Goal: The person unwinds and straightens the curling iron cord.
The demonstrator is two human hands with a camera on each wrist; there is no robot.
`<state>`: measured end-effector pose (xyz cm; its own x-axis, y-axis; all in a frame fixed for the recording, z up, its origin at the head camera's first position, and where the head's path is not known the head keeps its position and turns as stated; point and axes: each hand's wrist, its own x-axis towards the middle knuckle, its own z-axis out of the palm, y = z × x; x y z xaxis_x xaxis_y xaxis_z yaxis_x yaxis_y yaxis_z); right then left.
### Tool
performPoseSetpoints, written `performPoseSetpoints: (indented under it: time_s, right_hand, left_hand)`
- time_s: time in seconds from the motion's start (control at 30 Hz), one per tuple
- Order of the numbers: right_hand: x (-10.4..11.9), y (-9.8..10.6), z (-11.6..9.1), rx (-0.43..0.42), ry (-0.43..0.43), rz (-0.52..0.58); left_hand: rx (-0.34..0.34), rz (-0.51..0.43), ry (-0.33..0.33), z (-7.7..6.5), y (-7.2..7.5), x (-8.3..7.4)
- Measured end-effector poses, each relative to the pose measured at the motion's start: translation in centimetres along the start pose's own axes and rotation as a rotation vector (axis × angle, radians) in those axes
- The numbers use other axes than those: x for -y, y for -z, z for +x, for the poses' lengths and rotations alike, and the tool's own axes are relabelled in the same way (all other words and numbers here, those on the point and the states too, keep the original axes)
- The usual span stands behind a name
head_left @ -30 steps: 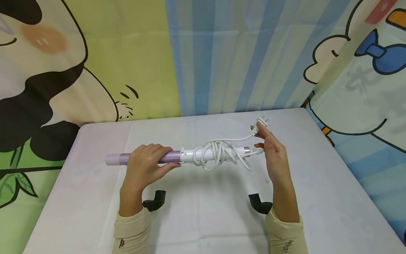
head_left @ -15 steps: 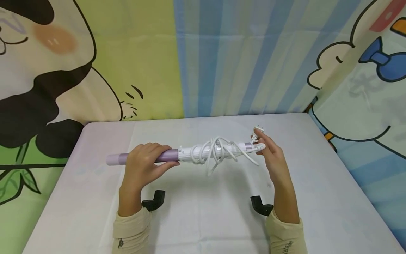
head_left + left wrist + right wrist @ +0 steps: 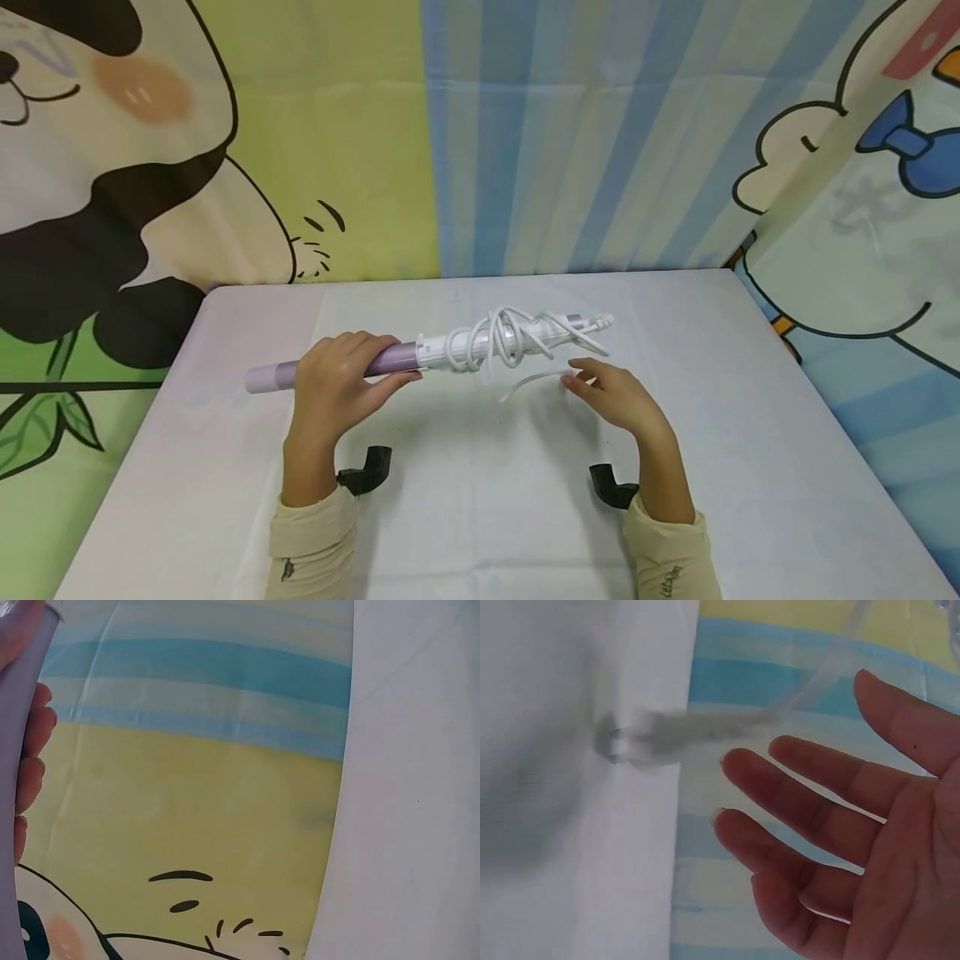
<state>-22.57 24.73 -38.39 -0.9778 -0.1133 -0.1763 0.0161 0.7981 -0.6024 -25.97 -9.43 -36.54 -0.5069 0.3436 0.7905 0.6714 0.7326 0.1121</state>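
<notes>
A purple and white hair styling iron (image 3: 393,358), with a lilac end, is held above the table. My left hand (image 3: 330,392) grips its purple part; in the left wrist view, curled fingers (image 3: 34,784) show behind the purple body. A white power cord (image 3: 502,337) is wound in loose loops round the white part. My right hand (image 3: 618,400) is below the cord end of the iron, fingers spread and slightly bent. In the right wrist view the blurred two-pin plug (image 3: 660,739) hangs on its cord beside the fingertips, apart from them.
A white-covered table (image 3: 480,517) lies beneath both hands. Behind it hangs a cartoon-printed curtain (image 3: 585,142), which continues along the right side. Black wrist mounts (image 3: 366,471) stick out near both sleeves.
My right hand has let go of the plug and moved down and left; the plug and its cord have dropped. The iron's cord end has tilted upward in my left hand's grip.
</notes>
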Motion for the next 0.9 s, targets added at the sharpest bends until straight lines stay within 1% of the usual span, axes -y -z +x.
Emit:
performPoseSetpoints:
  time_s: [0.1,0.17,0.27,0.4,0.5,0.53,0.6,0.67,0.77,0.9]
  right_hand:
    - [0.4,0.0,-0.4,0.01,0.027,-0.015]
    - [0.9,-0.2,-0.8,0.001,0.08,-0.012]
    - [2.1,-0.6,-1.4,-0.01,0.207,0.004]
    - [4.1,-1.6,-1.7,-0.004,0.414,0.039]
    - [5.3,-2.4,-1.6,0.016,0.503,0.056]
    - [5.6,-2.7,-1.5,0.026,0.515,0.058]
    - [5.9,-3.1,-1.5,0.048,0.506,0.051]
    - [6.2,-3.5,-1.6,0.063,0.493,0.023]
    - [6.5,-3.7,-1.7,0.079,0.508,-0.014]
    - [6.8,-3.6,-2.2,0.049,0.54,-0.027]
  left_hand:
    - [0.032,0.013,0.0,0.0,-0.1,0.0]
    - [0.047,0.02,-0.001,0.0,-0.2,0.0]
    - [0.065,0.022,0.0,0.1,-0.3,-0.1]
    - [0.077,0.02,0.003,0.0,-0.4,-0.2]
    - [0.076,0.019,0.008,-0.1,-0.4,-0.2]
    - [0.075,0.018,0.01,-0.1,-0.4,-0.2]
    - [0.077,0.018,0.015,-0.1,-0.3,-0.2]
    - [0.079,0.021,0.017,-0.1,-0.2,-0.1]
    - [0.085,0.023,0.018,-0.1,-0.2,-0.1]
    - [0.095,0.028,0.014,-0.1,-0.2,0.0]
